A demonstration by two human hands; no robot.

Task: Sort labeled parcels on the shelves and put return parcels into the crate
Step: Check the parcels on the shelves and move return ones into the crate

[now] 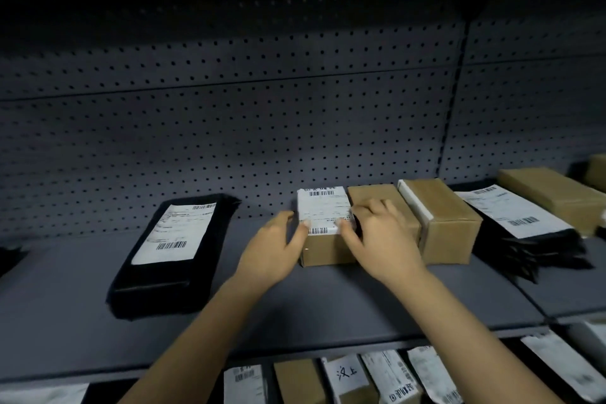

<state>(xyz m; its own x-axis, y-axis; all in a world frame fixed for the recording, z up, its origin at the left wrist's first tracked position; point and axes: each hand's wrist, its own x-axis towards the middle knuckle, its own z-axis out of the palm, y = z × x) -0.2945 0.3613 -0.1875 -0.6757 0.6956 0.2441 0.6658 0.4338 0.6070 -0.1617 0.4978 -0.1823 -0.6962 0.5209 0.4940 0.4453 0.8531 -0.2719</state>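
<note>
Both my hands are on 1 small brown labelled box (323,239), its top covered by a white label with barcodes. It sits on the grey shelf (295,308), about midway along it and nearer the back panel than the front edge. My left hand (273,251) holds its left side: the thumb lies on the near left corner of the label and the fingers run along the box's left wall. My right hand (380,239) grips the right side, with the thumb pressed on the label's near edge. Its fingers curl over the top right edge, between this box and the plain brown box (370,195) just beside it. I cannot tell whether the box rests fully on the shelf or is slightly lifted.

Right of the plain box stands a taped box (449,223), close against it, with a white strip along its top left edge. Toward the shelf's right end, a stack of black mailers (541,249) carries a white label on top, and a long brown box (554,192) lies behind the stack near the back. Toward the left end, well apart from my hands, 1 black mailer (157,289) lies flat, label up. A perforated back panel (229,128) rises behind everything. Below the front edge, a row of lower parcels (347,377) shows, 1 with handwriting on its white label.
</note>
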